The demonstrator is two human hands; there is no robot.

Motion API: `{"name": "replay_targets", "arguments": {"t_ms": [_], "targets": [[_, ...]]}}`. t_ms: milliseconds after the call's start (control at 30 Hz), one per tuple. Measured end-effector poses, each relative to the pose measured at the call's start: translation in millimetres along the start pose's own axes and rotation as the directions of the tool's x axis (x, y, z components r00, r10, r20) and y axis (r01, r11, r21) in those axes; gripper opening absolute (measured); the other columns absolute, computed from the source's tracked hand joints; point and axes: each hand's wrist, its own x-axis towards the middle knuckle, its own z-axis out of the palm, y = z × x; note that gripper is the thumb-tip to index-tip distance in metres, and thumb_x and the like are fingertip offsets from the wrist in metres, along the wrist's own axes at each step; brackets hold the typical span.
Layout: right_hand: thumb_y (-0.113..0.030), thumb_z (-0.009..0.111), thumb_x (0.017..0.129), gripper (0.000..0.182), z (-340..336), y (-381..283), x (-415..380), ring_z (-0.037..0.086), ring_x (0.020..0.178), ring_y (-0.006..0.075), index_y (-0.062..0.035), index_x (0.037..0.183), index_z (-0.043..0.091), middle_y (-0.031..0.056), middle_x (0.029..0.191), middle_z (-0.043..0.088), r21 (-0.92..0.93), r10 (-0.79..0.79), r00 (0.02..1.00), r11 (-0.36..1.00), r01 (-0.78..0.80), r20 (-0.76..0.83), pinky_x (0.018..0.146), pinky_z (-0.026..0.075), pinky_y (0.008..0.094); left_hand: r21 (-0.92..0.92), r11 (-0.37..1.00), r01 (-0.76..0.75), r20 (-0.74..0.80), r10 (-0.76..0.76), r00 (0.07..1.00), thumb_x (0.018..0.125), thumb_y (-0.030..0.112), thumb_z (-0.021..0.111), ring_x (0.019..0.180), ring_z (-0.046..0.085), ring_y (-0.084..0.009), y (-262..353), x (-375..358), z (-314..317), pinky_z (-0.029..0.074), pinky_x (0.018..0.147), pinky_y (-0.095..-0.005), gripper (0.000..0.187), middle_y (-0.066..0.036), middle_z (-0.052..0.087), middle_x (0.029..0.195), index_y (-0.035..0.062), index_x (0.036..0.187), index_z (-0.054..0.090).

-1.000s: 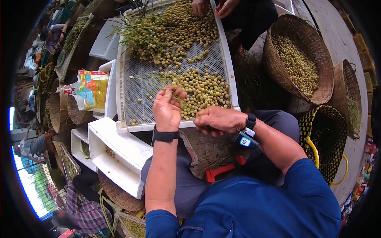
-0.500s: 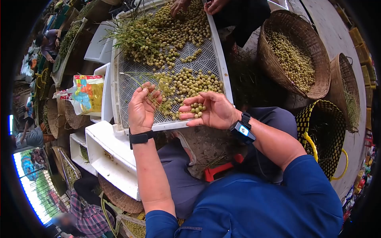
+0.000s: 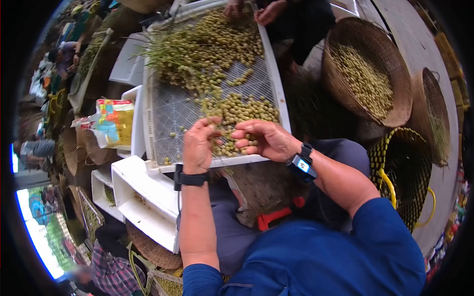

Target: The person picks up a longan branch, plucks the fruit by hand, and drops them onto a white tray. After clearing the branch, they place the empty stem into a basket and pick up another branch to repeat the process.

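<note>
Over the near edge of a mesh tray [image 3: 286,112] in a white frame, my two hands are close together. My left hand [image 3: 198,144] has its fingers bent and pressed together; what lies between them is too blurred to tell. Facing it, my right hand [image 3: 270,142] is curled palm up around a few small round green-yellow fruits [image 3: 252,143]. Behind my hands, loose fruits [image 3: 247,108] lie in a heap on the mesh. A bunch of fruits on thin green stems [image 3: 173,52] lies at the tray's far left.
Another person's hands [image 3: 270,12] are at the tray's far edge. Right of the tray stand a wicker basket [image 3: 402,93] of fruits and a black-yellow woven basket [image 3: 414,197]. White boxes [image 3: 148,217] and a printed bag [image 3: 116,123] are at left; a red object [image 3: 276,217] is below.
My left hand has moved right, towards my right hand, and the stem it held no longer shows. The fingers of my right hand are more curled. The view has shifted slightly.
</note>
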Motion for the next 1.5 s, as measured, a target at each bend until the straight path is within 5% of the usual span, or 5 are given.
{"name": "replay_targets", "arguments": {"t_ms": [300, 633, 1033, 1233, 1500], "targets": [[-0.013, 0.061, 0.093, 0.016, 6.9, -18.2, 17.4, 0.061, 0.060, 0.0139, -0.0061, 0.106, 0.055, 0.0074, 0.084, 0.065, -0.468, -0.245, 0.953, 0.873, 0.137, -0.177, 0.049, 0.048, 0.0249, -0.150, 0.989, -0.012, 0.025, 0.016, 1.000, 0.089, 0.006, 0.059, 0.072, 0.066, -0.0117, -24.2, 2.5, 11.7, 0.054, 0.058, -0.0272, 0.017, -0.003, 0.066, 0.086, 0.0013, 0.104, 0.065], [-0.007, 0.067, 0.078, 0.028, 10.1, 0.9, 32.3, 0.064, 0.066, 0.0248, -0.0026, 0.105, 0.061, 0.0128, 0.075, 0.066, -0.944, -0.623, 0.715, -0.278, 0.176, 0.317, 0.064, 0.051, 0.0363, -0.104, 0.991, -0.083, 0.037, 0.088, 0.995, 0.089, 0.005, 0.058, 0.074, 0.063, -0.0111, -31.9, 4.8, 11.9, 0.054, 0.059, -0.0275, 0.016, -0.003, 0.062, 0.087, -0.0011, 0.103, 0.064], [-0.010, 0.060, 0.084, 0.013, -9.3, -7.1, 38.4, 0.061, 0.060, 0.0233, -0.0004, 0.076, 0.061, 0.0116, 0.065, 0.061, -0.933, -0.521, 0.783, -0.292, 0.211, 0.340, 0.057, 0.048, 0.0367, -0.141, 0.977, -0.158, -0.058, 0.151, 0.987, 0.088, 0.005, 0.056, 0.064, 0.060, -0.0114, -47.6, -0.2, 22.2, 0.050, 0.054, -0.0285, 0.008, -0.002, 0.062, 0.074, 0.0021, 0.086, 0.064], [-0.014, 0.063, 0.096, 0.010, 58.9, -26.7, 21.3, 0.046, 0.050, 0.0036, -0.0047, 0.092, 0.062, -0.0040, 0.067, 0.054, -0.767, -0.372, 0.927, 0.605, 0.215, -0.033, 0.044, 0.035, 0.0189, -0.266, 0.964, -0.027, -0.188, -0.025, 0.982, 0.088, 0.004, 0.055, 0.066, 0.062, -0.0134, -79.4, 12.3, 37.6, 0.053, 0.057, -0.0293, 0.007, -0.004, 0.062, 0.077, 0.0026, 0.090, 0.063], [-0.015, 0.066, 0.093, 0.015, 149.2, 65.1, 48.4, 0.052, 0.068, 0.0038, -0.0001, 0.095, 0.069, -0.0031, 0.076, 0.062, -0.939, -0.024, 0.975, 0.264, 0.221, 0.223, 0.060, 0.043, 0.0223, -0.028, 0.987, -0.155, -0.199, 0.147, 0.969, 0.093, 0.015, 0.055, 0.055, 0.054, -0.0127, -86.9, 6.5, 54.7, 0.044, 0.049, -0.0298, 0.014, 0.000, 0.055, 0.063, 0.0038, 0.095, 0.063]]}}
